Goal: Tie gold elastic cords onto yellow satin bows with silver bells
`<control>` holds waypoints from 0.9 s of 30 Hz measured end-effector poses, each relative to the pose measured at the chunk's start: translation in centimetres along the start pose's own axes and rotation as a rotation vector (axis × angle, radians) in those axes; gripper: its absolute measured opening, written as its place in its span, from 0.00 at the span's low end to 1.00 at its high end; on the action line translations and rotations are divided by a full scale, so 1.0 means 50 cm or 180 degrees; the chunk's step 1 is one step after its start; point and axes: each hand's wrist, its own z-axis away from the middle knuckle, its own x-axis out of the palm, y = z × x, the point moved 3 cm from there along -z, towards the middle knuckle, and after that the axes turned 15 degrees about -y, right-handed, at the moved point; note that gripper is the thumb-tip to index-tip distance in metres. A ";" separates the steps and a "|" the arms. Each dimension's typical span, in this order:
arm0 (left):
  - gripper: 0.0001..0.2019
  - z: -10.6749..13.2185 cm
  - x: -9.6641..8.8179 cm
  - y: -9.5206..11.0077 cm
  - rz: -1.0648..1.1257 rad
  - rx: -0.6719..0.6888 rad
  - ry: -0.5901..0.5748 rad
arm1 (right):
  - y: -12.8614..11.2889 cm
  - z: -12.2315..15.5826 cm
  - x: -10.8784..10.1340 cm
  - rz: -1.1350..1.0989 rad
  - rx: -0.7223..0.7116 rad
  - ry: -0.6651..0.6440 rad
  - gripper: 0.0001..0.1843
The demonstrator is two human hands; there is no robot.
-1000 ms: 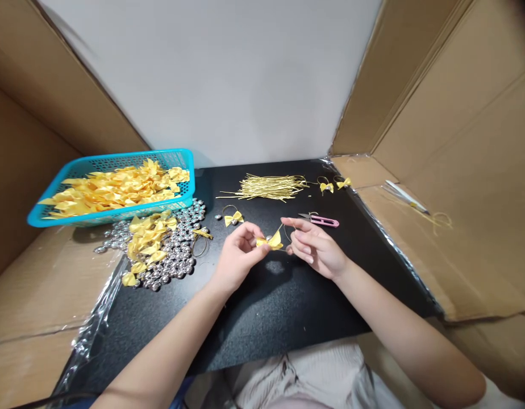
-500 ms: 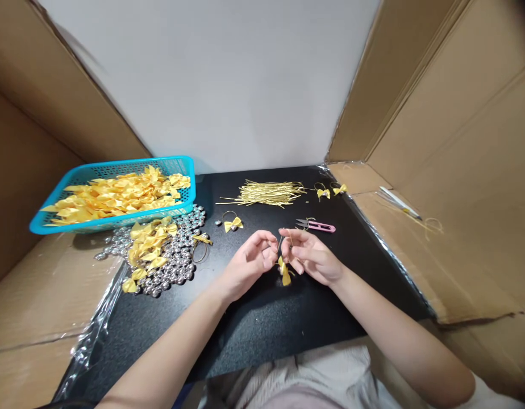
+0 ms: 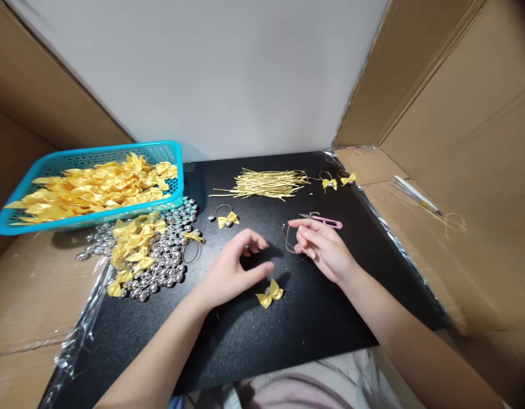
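A small yellow ribbon bow (image 3: 270,293) with a silver bead lies on the black table (image 3: 254,335), just below my left hand (image 3: 234,267). That hand hovers with its fingers curled apart and nothing in them. My right hand (image 3: 320,247) pinches a thin gold wire loop (image 3: 289,241) between thumb and forefinger. Pink thread snips (image 3: 324,221) lie just beyond my right hand.
A blue basket (image 3: 92,218) of yellow bows stands at the left, over a heap of silver beads (image 3: 169,255) with loose bows (image 3: 132,247). A bundle of gold wires (image 3: 265,184) and finished bows (image 3: 227,218) (image 3: 338,181) lie farther back. Cardboard walls flank both sides.
The bow has dropped from between my hands onto the table. My left hand has opened and let go; my right hand has kept the wire loop and moved slightly right.
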 end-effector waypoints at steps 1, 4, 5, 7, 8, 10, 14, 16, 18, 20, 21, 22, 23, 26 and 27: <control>0.13 0.003 0.003 0.006 -0.0665 -0.0165 -0.0428 | -0.002 -0.001 -0.003 0.0145 0.0001 0.0080 0.12; 0.17 0.011 0.014 0.010 -0.1712 -0.0490 -0.1192 | -0.007 -0.003 -0.007 0.0726 0.0091 0.0204 0.12; 0.14 0.012 0.018 0.009 -0.1925 -0.0496 -0.1277 | -0.007 -0.003 -0.007 0.0906 0.0147 0.0185 0.12; 0.08 0.010 0.024 0.004 -0.2094 -0.0458 -0.1323 | -0.008 -0.002 -0.004 0.1343 0.0221 0.0102 0.11; 0.06 0.008 0.024 0.001 -0.2039 -0.0442 -0.1314 | -0.010 -0.001 -0.002 0.1649 0.0192 0.0057 0.10; 0.05 0.004 0.020 -0.005 -0.1634 -0.0448 -0.1191 | -0.020 0.002 0.004 0.2480 -0.0018 0.0000 0.07; 0.13 0.002 0.010 -0.019 0.0311 -0.0533 -0.0585 | -0.044 0.018 0.022 0.3782 -0.0800 0.0329 0.01; 0.17 0.001 0.014 -0.022 0.1242 -0.0424 -0.0200 | -0.043 0.024 0.033 0.3502 -0.0931 0.0274 0.02; 0.18 -0.001 0.023 -0.023 0.1710 -0.0315 0.0069 | -0.029 0.025 0.048 0.2857 -0.0729 -0.0142 0.06; 0.18 -0.002 0.032 -0.022 0.1940 -0.0255 0.0185 | -0.016 0.026 0.061 0.2408 -0.0531 -0.0364 0.10; 0.17 -0.002 0.036 -0.022 0.2024 -0.0245 0.0226 | -0.012 0.027 0.066 0.2316 -0.0514 -0.0328 0.10; 0.16 -0.003 0.038 -0.022 0.2106 -0.0251 0.0277 | -0.011 0.029 0.068 0.2299 -0.0548 -0.0226 0.09; 0.16 -0.003 0.040 -0.023 0.2187 -0.0273 0.0342 | -0.012 0.031 0.070 0.2323 -0.0597 -0.0108 0.08; 0.14 -0.002 0.041 -0.026 0.2369 -0.0355 0.0526 | -0.015 0.035 0.070 0.2375 -0.0634 0.0059 0.07; 0.14 -0.001 0.042 -0.027 0.2394 -0.0364 0.0568 | -0.016 0.036 0.070 0.2365 -0.0617 0.0077 0.08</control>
